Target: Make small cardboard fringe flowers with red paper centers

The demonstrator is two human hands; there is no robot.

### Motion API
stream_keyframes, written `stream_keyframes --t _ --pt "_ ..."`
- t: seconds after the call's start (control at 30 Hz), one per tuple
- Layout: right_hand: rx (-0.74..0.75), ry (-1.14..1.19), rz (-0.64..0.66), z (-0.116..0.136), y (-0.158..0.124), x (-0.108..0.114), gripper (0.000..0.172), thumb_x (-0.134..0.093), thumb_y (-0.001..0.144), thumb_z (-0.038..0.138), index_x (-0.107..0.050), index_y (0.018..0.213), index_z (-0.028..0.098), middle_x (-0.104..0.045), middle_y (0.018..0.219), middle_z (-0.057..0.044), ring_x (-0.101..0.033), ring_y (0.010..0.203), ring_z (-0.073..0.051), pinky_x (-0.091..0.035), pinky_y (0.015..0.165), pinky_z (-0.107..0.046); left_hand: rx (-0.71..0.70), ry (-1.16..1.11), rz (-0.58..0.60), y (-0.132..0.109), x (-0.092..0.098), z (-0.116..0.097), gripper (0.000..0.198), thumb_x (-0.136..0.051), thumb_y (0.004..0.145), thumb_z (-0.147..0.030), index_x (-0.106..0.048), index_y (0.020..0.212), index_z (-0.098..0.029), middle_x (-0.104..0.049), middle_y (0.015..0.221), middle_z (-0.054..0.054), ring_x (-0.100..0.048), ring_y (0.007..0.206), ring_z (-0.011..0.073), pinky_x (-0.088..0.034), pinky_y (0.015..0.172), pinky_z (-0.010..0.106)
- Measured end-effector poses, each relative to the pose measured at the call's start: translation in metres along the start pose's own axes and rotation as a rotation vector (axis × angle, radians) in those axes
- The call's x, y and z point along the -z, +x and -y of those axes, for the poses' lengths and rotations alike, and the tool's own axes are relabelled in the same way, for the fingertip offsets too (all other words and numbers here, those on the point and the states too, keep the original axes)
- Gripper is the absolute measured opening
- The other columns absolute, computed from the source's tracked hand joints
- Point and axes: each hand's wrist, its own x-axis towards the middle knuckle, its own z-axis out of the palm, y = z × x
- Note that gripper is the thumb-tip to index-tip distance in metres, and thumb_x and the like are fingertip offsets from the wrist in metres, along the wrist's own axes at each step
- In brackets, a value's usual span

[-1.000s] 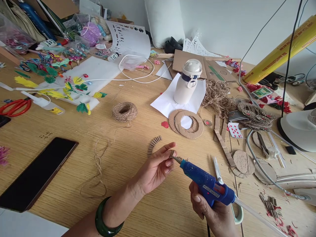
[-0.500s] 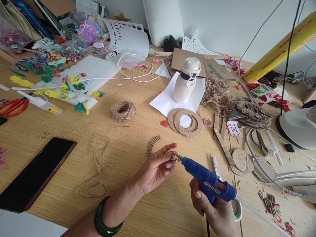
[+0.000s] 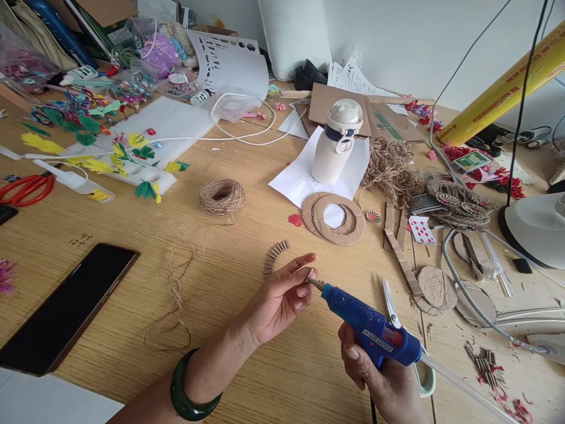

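Between the thumb and fingers of my left hand [image 3: 278, 303] is a small piece of corrugated cardboard [image 3: 309, 274], partly hidden by the fingertips. My right hand [image 3: 382, 371] grips a blue hot glue gun [image 3: 371, 324], a clear glue stick [image 3: 468, 386] sticking out of its back. The gun's metal nozzle meets the cardboard piece, or comes very near it. Just beyond my left hand lies a curved strip of corrugated cardboard [image 3: 276, 256]. Scissors [image 3: 391, 303] with a pale green handle lie partly behind the gun.
Two cardboard rings [image 3: 315, 221] lie before a white bottle [image 3: 333, 147] standing on paper. A twine coil [image 3: 222, 197] sits left of them, a phone [image 3: 66, 306] at the left front. Cardboard scraps [image 3: 485, 362] lie at right, near a white cable [image 3: 468, 294].
The glue gun's nozzle has shifted slightly left, closer in against the cardboard piece in my left hand. The camera view has moved a little; both hands keep their hold.
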Motion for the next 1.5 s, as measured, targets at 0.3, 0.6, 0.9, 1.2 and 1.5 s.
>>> stream_keyframes --t 0.3,0.6,0.9,1.2,1.5 --pt "-0.004 0.011 -0.023 -0.002 -0.001 0.000 0.031 -0.076 0.080 0.049 -0.068 0.084 0.020 -0.058 0.071 -0.001 -0.039 0.047 -0.008 -0.033 0.041 -0.024 -0.001 0.001 -0.009 -0.002 0.001 0.000 0.031 -0.076 0.080 -0.012 -0.068 0.109 -0.012 -0.058 0.082 0.000 -0.047 0.056 0.0012 -0.039 0.048 0.011" --pt "-0.015 0.018 -0.002 -0.001 0.003 0.001 0.032 -0.072 0.083 0.050 -0.062 0.085 0.019 -0.048 0.063 0.003 -0.035 0.047 -0.007 -0.026 0.041 -0.023 -0.010 0.015 0.009 -0.001 0.006 0.004 0.034 -0.075 0.079 -0.011 -0.068 0.113 -0.011 -0.059 0.077 0.001 -0.047 0.058 0.0035 -0.038 0.048 0.012" --pt "-0.038 0.021 -0.003 0.001 0.001 0.000 0.031 -0.072 0.083 0.050 -0.063 0.086 0.020 -0.050 0.063 0.002 -0.035 0.048 -0.008 -0.026 0.042 -0.023 -0.003 0.014 -0.002 -0.001 0.005 0.003 0.034 -0.075 0.080 -0.010 -0.067 0.113 -0.011 -0.060 0.080 0.001 -0.048 0.058 0.0030 -0.039 0.048 0.012" --pt "0.007 0.002 0.018 0.002 0.001 0.001 0.030 -0.073 0.083 0.048 -0.065 0.081 0.019 -0.053 0.066 0.001 -0.036 0.046 -0.006 -0.028 0.040 -0.022 -0.003 0.009 -0.017 -0.001 0.001 -0.001 0.033 -0.076 0.079 -0.012 -0.067 0.111 -0.012 -0.061 0.082 0.001 -0.050 0.056 0.0014 -0.040 0.047 0.011" --pt "0.061 -0.066 0.066 -0.001 0.001 0.007 0.024 -0.070 0.087 0.043 -0.065 0.084 0.020 -0.052 0.065 0.001 -0.038 0.047 -0.008 -0.033 0.039 -0.023 -0.001 0.019 -0.009 0.000 0.002 0.000 0.030 -0.074 0.082 -0.011 -0.067 0.111 -0.012 -0.059 0.081 -0.001 -0.049 0.056 0.0008 -0.039 0.048 0.011"
